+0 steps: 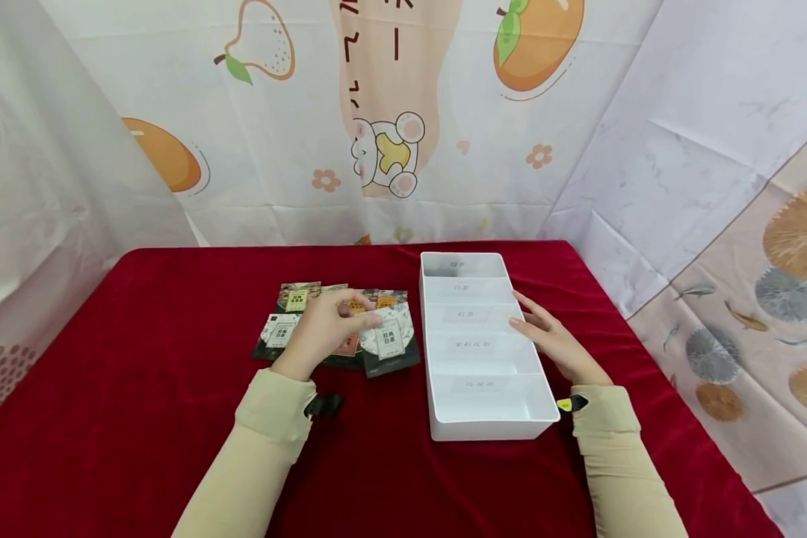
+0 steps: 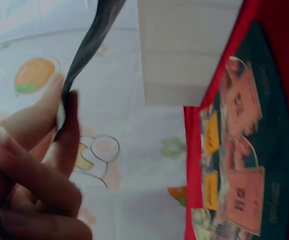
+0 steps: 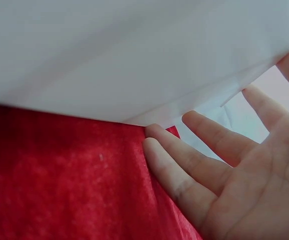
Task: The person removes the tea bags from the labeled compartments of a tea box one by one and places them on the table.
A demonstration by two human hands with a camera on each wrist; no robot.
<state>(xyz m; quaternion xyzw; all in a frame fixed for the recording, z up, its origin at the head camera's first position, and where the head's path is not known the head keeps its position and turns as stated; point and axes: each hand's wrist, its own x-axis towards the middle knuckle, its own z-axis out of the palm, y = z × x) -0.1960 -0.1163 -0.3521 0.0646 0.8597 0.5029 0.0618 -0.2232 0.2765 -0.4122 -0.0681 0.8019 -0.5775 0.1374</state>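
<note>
Between thumb and fingers, my left hand pinches a tea packet with a white label and dark lower edge. The left wrist view shows this packet edge-on, lifted off the cloth. Beside and behind that hand lie several more packets: one with a white label at the left, one with a yellow label behind it, and pink-labelled packets. My right hand touches the right side of a white divided box, its fingers extended along the wall, as the right wrist view shows.
Low dividers split the box into several compartments with small printed labels. A dark red cloth covers the table. Printed curtains hang behind it, and another curtain stands at the right.
</note>
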